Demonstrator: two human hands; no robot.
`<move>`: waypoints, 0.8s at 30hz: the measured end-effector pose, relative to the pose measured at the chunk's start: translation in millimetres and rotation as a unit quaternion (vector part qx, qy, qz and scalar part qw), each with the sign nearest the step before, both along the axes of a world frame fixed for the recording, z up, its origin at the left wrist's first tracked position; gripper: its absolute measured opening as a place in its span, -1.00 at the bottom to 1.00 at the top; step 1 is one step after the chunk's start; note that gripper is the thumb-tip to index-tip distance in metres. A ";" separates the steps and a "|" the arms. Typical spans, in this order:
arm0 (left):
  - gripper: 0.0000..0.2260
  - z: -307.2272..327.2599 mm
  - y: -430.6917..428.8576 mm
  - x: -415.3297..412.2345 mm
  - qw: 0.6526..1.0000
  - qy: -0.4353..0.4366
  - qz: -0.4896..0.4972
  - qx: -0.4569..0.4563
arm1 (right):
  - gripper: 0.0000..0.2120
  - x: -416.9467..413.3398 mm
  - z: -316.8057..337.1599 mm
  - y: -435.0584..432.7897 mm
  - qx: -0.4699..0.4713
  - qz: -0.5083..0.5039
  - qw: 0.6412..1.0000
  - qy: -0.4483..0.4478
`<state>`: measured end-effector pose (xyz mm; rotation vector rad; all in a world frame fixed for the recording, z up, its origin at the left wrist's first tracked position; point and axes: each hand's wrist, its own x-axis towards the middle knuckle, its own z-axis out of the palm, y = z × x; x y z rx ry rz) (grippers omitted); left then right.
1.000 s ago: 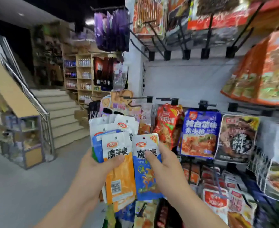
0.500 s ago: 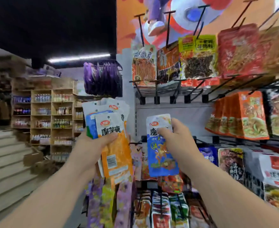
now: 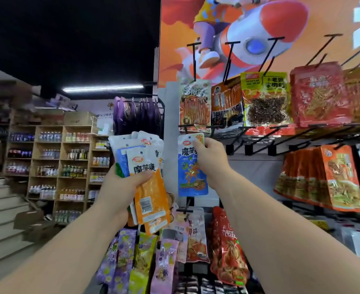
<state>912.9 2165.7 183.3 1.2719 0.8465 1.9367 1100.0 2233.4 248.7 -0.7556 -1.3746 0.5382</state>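
Shop restocking, seen from the head camera: a person's right hand (image 3: 212, 160) pinches a blue packet (image 3: 190, 172) by its top right corner, fingers curled over the white header. It holds the packet upright before the white display panel, just below a black peg (image 3: 198, 125) at the foot of the top row. The left hand (image 3: 121, 187) grips a stack of packets (image 3: 149, 198) fanned upward, an orange one in front with the thumb pressed across its label. The stack sits just left of the blue packet, apart from it.

Hanging the blue packet looks to be the step in hand. The header's punched hole cannot be made out here, but it needs to come level with the peg's tip. The packet should therefore rise a little and square up face-out before sliding on, and the fingers would do better beside the hole than over it. Whether the black peg or a second peg (image 3: 188, 205) under the packet's lower edge is meant cannot be told. The loaded left hand is best held low, so the fan does not snag the purple bags (image 3: 136, 117) hung behind it.

A rocket poster (image 3: 259, 28) tops the display, and wooden shelves (image 3: 68, 158) of bottles stand at left.
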 end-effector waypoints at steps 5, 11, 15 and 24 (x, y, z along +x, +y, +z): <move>-0.58 -4.2 7.7 -3.1 1.000 -0.010 0.008 0.002 | -0.54 -2.6 1.1 15.0 -0.010 -0.039 0.999 -0.005; -0.59 -4.4 13.5 -0.8 1.000 -0.002 0.009 0.019 | -0.53 -5.5 5.5 19.5 0.000 -0.051 0.999 -0.016; -0.60 -4.1 16.1 0.7 1.000 -0.007 0.006 0.028 | -0.52 -9.3 7.6 19.7 -0.006 -0.090 0.996 -0.025; -0.62 -6.1 21.9 -1.7 1.000 0.004 0.006 0.025 | -0.46 -10.9 9.9 21.0 0.008 -0.140 0.990 -0.024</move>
